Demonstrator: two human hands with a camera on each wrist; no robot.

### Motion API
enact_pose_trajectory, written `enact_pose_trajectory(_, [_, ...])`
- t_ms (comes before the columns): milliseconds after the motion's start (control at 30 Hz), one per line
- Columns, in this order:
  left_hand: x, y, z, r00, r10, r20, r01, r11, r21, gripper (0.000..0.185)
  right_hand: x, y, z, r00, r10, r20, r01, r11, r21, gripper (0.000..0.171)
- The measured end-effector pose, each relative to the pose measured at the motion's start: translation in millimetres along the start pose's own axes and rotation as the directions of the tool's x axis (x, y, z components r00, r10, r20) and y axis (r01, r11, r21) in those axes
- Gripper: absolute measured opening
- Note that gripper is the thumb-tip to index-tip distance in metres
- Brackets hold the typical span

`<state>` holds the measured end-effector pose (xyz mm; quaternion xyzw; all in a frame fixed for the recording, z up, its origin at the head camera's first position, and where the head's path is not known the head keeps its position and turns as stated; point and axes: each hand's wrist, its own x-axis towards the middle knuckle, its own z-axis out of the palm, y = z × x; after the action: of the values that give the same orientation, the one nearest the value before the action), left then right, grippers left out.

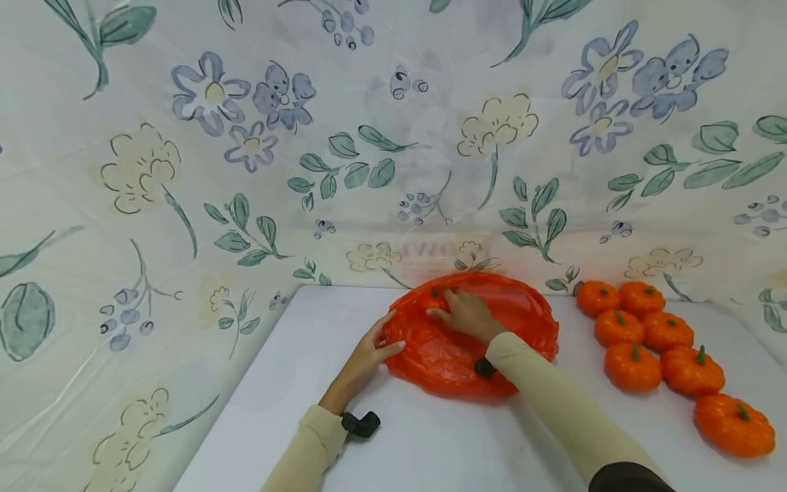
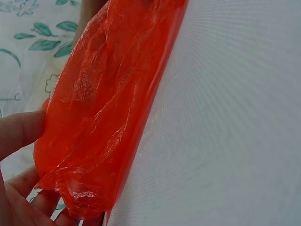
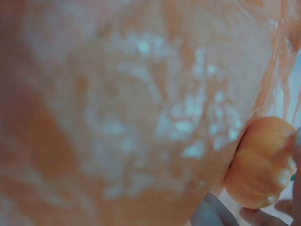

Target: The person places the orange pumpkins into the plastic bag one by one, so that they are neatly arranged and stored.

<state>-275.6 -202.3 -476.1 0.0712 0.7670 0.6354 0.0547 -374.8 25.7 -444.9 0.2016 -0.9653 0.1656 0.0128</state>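
Observation:
A red plastic bag (image 1: 430, 362) lies spread with its mouth open on the white table. My left hand (image 1: 369, 345) holds the bag's left edge; in the left wrist view its thumb and fingers lie about the thin red plastic (image 2: 94, 117). My right hand (image 1: 470, 316) reaches inside the bag and grips a small orange pumpkin (image 1: 432, 301) with a green stem, near the bag's far left side. The right wrist view has this pumpkin (image 3: 261, 162) between the fingers, while blurred plastic fills most of that picture.
Several orange pumpkins (image 1: 667, 333) stand grouped on the table's right side, with one pumpkin (image 1: 734, 425) nearest the front. A flowered cloth (image 1: 393, 171) hangs behind and to the left of the white table (image 1: 295, 355). Each wrist carries a small black camera (image 1: 361, 424).

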Motion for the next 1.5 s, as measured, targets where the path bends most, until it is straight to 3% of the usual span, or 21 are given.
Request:
enact_pose_trajectory(233, [-1.4, 1.8, 0.0, 1.0, 0.006, -0.005, -0.006, 1.0, -0.016, 0.069, -0.4, 3.9, -1.3, 0.996, 0.073, 0.054, -0.077, 0.994, 0.078, 0.092])
enact_pose_trajectory(333, [-0.7, 2.1, 0.0, 1.0, 0.007, -0.012, -0.007, 1.0, -0.024, 0.068, -3.0, 8.7, -1.7, 0.993, 0.082, 0.079, -0.092, 0.988, 0.126, 0.091])
enact_pose_trajectory(600, [1.5, 0.0, 1.5, 1.0, 0.002, 0.009, -0.002, 1.0, -0.007, 0.069, -11.9, 20.2, -0.1, 0.99, 0.048, 0.135, -0.066, 0.989, 0.133, 0.087])
enact_pose_trajectory(767, [3.3, -0.4, 3.1, 1.0, 0.017, 0.026, -0.017, 1.0, -0.002, 0.068, -15.2, 20.8, -2.5, 0.987, 0.073, 0.146, -0.093, 0.987, 0.133, 0.085])
enact_pose_trajectory(1100, [3.1, -0.8, -1.1, 0.999, 0.023, 0.046, -0.023, 1.0, 0.004, 0.068, -25.2, 19.3, -12.1, 0.972, 0.102, 0.213, -0.138, 0.978, 0.159, 0.098])
enact_pose_trajectory(1300, [2.6, -1.8, -0.1, 0.998, 0.026, 0.06, -0.026, 1.0, 0.001, 0.069, -32.8, 22.8, -20.5, 0.965, 0.114, 0.234, -0.176, 0.949, 0.262, 0.105])
enact_pose_trajectory(1500, [2.2, -1.3, 0.7, 0.998, 0.029, 0.063, -0.03, 0.999, 0.015, 0.07, -46.9, 25.9, -34.6, 0.972, 0.098, 0.213, -0.17, 0.921, 0.352, 0.1])
